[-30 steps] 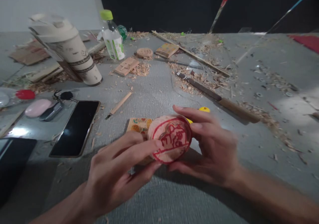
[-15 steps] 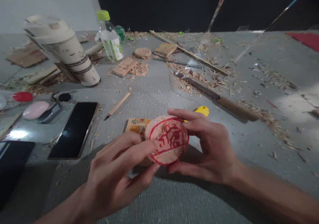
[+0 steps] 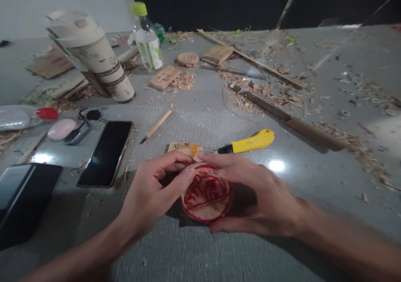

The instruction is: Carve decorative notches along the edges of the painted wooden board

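One left hand, one right hand clasp a red-marked disc, well short of the far edge of the desk — likely light, stiff; grip the rim

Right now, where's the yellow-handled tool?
In the head view, the yellow-handled tool lies on the table, right of centre, between the right hand and the long wooden-handled tool.

The near disc bears a red line drawing within a red ring; the right handle is yellow, the left phone black.
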{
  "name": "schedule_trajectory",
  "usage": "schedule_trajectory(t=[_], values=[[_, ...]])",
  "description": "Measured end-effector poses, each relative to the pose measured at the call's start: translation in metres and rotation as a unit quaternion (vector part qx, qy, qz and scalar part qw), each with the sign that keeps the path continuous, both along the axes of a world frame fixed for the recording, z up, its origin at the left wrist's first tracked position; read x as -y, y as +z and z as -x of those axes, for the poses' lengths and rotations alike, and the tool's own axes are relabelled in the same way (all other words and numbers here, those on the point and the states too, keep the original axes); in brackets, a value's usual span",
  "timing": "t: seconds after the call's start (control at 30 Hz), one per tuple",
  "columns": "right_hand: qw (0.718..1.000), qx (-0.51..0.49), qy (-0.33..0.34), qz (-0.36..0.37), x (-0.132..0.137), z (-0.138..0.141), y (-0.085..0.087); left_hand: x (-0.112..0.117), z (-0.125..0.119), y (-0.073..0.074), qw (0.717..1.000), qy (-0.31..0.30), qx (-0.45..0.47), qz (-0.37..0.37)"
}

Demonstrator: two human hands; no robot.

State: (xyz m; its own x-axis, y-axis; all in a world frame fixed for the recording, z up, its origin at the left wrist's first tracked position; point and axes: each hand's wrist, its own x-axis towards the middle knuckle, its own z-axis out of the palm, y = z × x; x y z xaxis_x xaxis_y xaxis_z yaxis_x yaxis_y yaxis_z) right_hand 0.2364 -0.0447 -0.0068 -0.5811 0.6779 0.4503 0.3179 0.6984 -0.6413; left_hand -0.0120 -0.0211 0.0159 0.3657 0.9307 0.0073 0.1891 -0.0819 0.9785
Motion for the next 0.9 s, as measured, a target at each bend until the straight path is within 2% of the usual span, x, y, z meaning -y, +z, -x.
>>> schedule_trajectory(t=[0.23, 0.53, 0.77, 0.9], values=[[1.000, -0.003, 0.003, 0.005, -0.0002, 0.0001, -0.0038, -0.0022, 0.0009, -0.0026, 0.999, 0.011, 0.008, 0.046], [1.000, -0.013, 0.005, 0.004, 0.0000, 0.0006, -0.0045, 0.0003, 0.0022, -0.0010, 0.999, 0.014, -0.001, 0.045], [0.999, -0.003, -0.041, 0.006, -0.0003, -0.0002, -0.0008, -0.0014, 0.0048, -0.0036, 0.998, 0.037, 0.018, 0.040], [0.998, 0.019, -0.050, -0.018, -0.0015, 0.0018, 0.0034, -0.0005, 0.0046, -0.0043, 0.997, 0.056, 0.028, 0.038]])
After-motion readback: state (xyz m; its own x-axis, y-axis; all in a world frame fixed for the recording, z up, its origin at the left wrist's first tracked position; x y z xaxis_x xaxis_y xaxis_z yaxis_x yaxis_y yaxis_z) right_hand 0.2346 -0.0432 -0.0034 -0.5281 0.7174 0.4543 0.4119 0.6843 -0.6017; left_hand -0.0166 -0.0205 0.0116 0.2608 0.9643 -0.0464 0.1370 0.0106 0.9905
